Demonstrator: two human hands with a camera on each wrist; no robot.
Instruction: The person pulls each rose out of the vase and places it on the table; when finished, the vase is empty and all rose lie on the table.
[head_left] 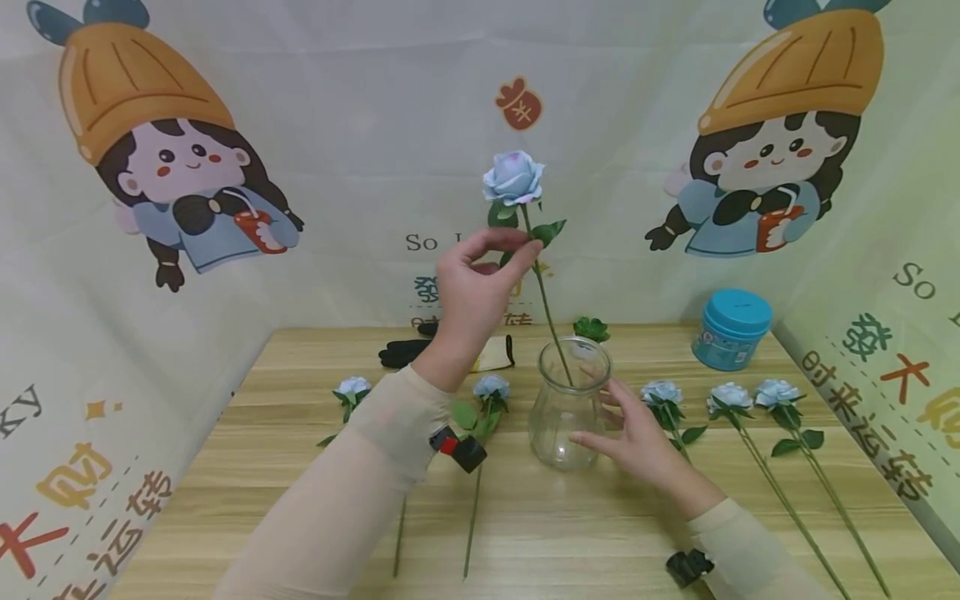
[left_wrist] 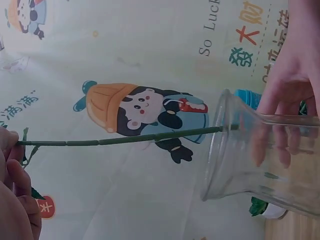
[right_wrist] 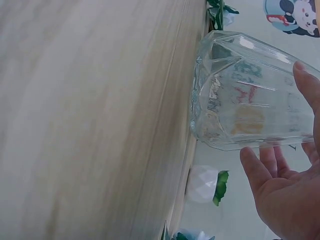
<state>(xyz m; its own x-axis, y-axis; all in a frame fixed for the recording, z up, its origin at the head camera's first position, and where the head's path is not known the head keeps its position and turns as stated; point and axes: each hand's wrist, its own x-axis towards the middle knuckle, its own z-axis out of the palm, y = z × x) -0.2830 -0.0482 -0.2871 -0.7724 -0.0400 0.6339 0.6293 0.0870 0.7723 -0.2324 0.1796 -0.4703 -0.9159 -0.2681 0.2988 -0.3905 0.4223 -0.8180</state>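
High above the table, my left hand (head_left: 480,283) pinches an artificial blue rose (head_left: 513,177) by its stem, just below the bloom, between thumb and fingertips. The green stem (left_wrist: 135,138) slants down, and its lower end sits inside the mouth of a clear glass vase (head_left: 558,425). The vase stands upright on the wooden table. My right hand (head_left: 637,433) holds it from the right, thumb in front and fingers behind the glass. In the right wrist view, the fingers (right_wrist: 253,167) lie along the vase's side.
Two blue roses (head_left: 492,387) lie left of the vase and three more roses (head_left: 729,396) to the right. Behind are a black-and-cream glove (head_left: 491,354), a succulent (head_left: 592,328) in a white pot (right_wrist: 202,184) and a blue-lidded tub (head_left: 732,329). A printed cloth backs the table (head_left: 570,533).
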